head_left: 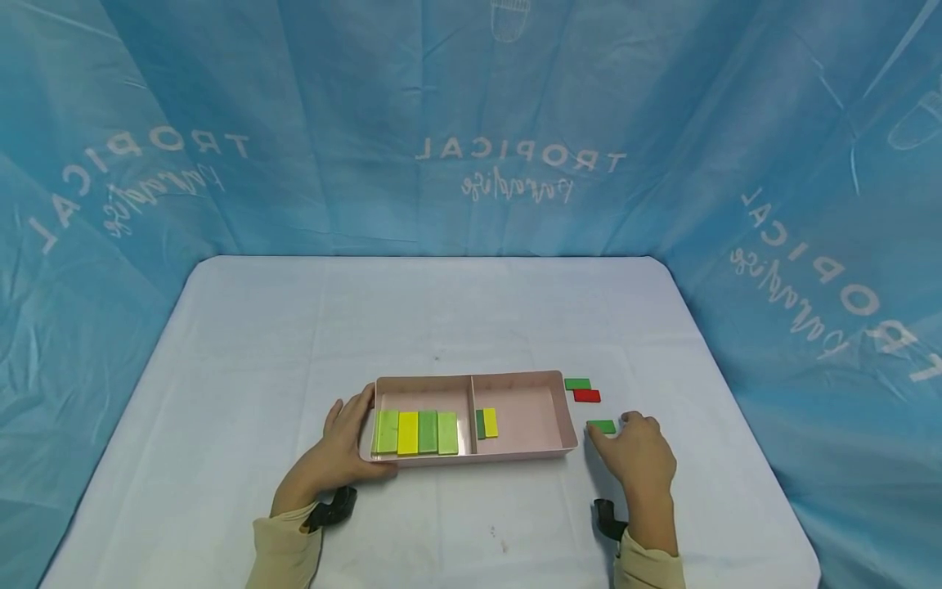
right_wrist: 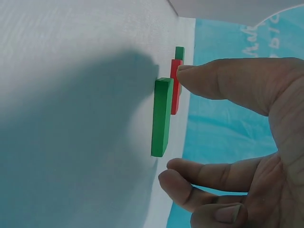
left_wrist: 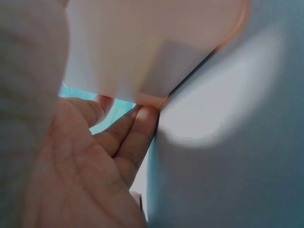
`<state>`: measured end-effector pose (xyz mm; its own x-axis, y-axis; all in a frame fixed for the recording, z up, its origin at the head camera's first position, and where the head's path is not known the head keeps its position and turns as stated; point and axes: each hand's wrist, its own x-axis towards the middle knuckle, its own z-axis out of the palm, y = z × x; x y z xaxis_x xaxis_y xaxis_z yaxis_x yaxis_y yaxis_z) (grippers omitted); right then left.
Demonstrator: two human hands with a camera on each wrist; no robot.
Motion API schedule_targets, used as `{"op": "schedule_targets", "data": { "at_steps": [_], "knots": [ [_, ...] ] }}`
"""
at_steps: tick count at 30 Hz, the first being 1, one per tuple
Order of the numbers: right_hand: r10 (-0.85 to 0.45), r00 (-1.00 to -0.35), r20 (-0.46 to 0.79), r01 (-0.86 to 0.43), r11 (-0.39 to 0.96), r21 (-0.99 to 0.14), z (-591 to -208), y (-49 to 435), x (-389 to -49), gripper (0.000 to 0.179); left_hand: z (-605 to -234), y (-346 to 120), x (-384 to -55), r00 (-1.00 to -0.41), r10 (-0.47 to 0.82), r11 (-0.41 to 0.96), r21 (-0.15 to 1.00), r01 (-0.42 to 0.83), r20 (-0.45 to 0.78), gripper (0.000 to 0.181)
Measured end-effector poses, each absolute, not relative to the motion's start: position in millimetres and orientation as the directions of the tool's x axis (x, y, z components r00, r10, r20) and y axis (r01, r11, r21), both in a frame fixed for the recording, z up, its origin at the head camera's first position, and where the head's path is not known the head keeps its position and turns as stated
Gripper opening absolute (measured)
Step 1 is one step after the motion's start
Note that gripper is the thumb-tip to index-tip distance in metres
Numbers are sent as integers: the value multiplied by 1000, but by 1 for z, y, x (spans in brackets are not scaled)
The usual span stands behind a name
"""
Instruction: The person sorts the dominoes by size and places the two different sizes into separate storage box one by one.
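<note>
A shallow pink box with a divider stands at the front middle. My left hand holds its left end, thumb along the near side, fingers against the left wall. Light green, yellow and green blocks line the left compartment. A dark green block and a yellow block lie against the divider in the right one. Right of the box, my right hand hovers with thumb and fingers spread about a green block, apart from it in the right wrist view.
Beyond that block, a red block and another green block lie touching by the box's far right corner. White cloth covers the table. Blue printed curtains surround its back and sides.
</note>
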<state>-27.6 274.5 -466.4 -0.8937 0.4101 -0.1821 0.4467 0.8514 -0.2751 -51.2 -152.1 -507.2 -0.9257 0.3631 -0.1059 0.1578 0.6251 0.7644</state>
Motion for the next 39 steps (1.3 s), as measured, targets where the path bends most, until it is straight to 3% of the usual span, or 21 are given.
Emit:
{"op": "schedule_targets", "data": {
  "at_steps": [22,39],
  "knots": [
    [390,-892,-230,450,824,-345,-471,276,-31,62,-508,-153,-50,-925,368,621,766,168,-95,131],
    [352,-921,-166,388,857,-338,-474,275,-33,53,-509,-153,-51,-926,364,621,767,164,-97,130]
  ]
}}
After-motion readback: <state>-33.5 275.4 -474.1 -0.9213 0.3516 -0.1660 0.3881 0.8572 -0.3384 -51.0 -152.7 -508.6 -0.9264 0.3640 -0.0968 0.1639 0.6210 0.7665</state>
